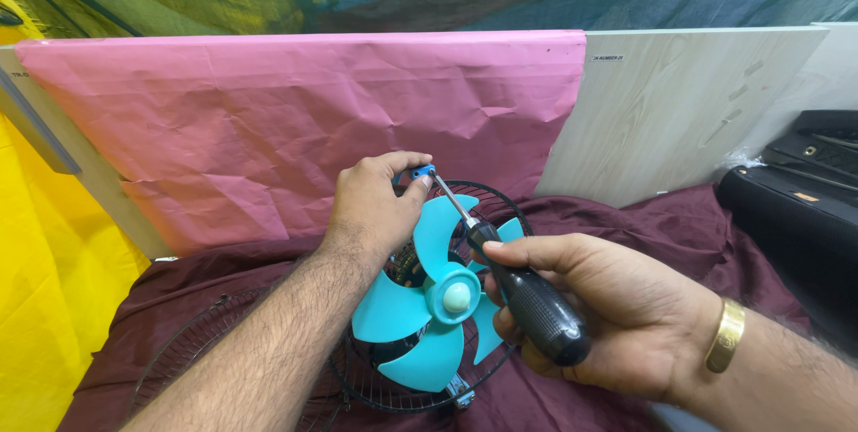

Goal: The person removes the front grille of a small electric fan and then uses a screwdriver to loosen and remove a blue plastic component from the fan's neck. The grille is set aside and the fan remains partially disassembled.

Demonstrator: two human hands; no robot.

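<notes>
A: Where's the work?

B: The right hand (617, 316) is clenched on the black screwdriver (527, 293); its tip meets a small blue clip (422, 170) on the rim of the fan guard (487, 192), just beyond that grip.

A: And the left hand (375, 204)?

B: Pinching the clip above the turquoise blades (429, 307). Best keep the shaft in line and press steadily.

A small white rectangular label (607, 58) sits at the pale board's (679, 110) top-left corner.
</notes>
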